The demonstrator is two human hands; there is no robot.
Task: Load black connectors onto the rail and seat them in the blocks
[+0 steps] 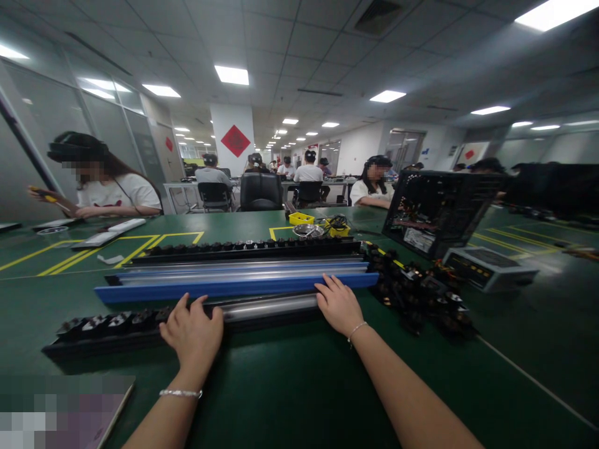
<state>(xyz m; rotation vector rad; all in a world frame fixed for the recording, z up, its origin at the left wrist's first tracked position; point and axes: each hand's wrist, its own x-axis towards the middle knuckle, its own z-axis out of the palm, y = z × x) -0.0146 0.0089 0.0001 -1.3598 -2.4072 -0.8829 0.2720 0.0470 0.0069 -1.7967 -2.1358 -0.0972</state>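
Left hand (191, 330): fingers curved and slightly apart over the near rail, beside the end of its row of black parts; cannot tell whether they grip anything.
Right hand (340, 307): fingers loosely spread at the near rail's right end, fingertips reaching the blue rail; a firm hold cannot be told.
Near rail (271, 308): lying lengthwise before the person, black parts (119, 322) in its left stretch, bare silver channel between the hands.
Blue rail (234, 289): just behind the near rail.
Far rail (253, 247): behind the blue one, filled with a similar row.
Right side: a heap of parts (421, 296), then a power supply (489, 268) and an open case (435, 209).
Power supply label: marks too small to read.
Red diamond (235, 141): on the pillar, nothing legible.
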